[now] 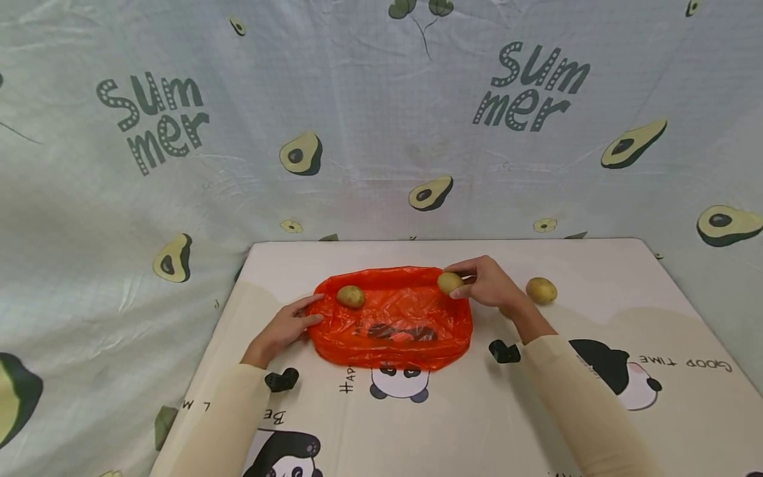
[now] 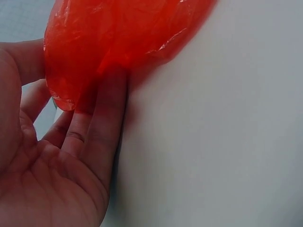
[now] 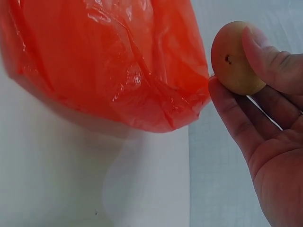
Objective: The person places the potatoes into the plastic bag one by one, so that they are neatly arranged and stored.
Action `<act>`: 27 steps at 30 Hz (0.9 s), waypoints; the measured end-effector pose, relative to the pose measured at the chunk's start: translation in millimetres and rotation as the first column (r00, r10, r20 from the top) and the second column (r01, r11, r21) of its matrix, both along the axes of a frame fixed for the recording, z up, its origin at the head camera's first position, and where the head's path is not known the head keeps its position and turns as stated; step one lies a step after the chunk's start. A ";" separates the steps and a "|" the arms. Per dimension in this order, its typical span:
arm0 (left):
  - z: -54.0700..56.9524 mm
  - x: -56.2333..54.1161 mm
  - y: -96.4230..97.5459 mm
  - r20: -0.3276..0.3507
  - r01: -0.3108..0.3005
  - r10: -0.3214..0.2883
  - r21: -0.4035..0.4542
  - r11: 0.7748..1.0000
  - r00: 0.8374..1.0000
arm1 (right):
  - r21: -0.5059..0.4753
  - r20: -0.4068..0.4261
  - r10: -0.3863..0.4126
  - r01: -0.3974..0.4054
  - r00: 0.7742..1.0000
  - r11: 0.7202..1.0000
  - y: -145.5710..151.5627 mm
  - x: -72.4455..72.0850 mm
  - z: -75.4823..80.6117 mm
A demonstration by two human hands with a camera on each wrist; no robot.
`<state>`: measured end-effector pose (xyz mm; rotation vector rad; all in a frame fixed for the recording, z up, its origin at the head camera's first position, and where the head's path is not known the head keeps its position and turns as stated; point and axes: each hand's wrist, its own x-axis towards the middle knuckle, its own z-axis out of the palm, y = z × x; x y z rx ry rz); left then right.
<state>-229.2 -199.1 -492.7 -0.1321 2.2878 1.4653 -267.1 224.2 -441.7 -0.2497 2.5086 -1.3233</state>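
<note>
A red plastic bag (image 1: 390, 358) lies spread wide on the table, its rim turned up around a see-through bottom. At its left end my left hand (image 1: 292, 326) holds the rim, thumb to one side and fingers beneath the film (image 2: 71, 71). My right hand (image 1: 489, 283) pinches a potato (image 1: 449, 283) between thumb and fingers over the bag's right end. In the right wrist view this potato (image 3: 234, 59) shows a small dark spot. A second potato (image 1: 350, 297) rests inside the bag, toward the left.
Another potato (image 1: 541, 290) lies on the table, right of my right wrist. Panda drawings and lettering mark the white tabletop (image 1: 572, 258). Behind it hangs a pale curtain (image 1: 369, 86) printed with avocados. Small dark objects (image 1: 282, 379) show beside both forearms.
</note>
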 end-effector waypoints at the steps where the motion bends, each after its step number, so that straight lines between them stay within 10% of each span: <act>1: -0.3 0.1 -0.1 -0.005 0.006 -0.006 0.002 1.000 1.000 | 0.003 -0.003 0.001 -0.001 1.000 1.000 -0.2 -0.2 -0.7; 27: -2.2 2.6 -2.5 -0.012 0.001 0.000 0.012 1.000 1.000 | 0.021 -0.093 0.076 -0.075 0.993 0.997 -17.1 -1.5 -4.9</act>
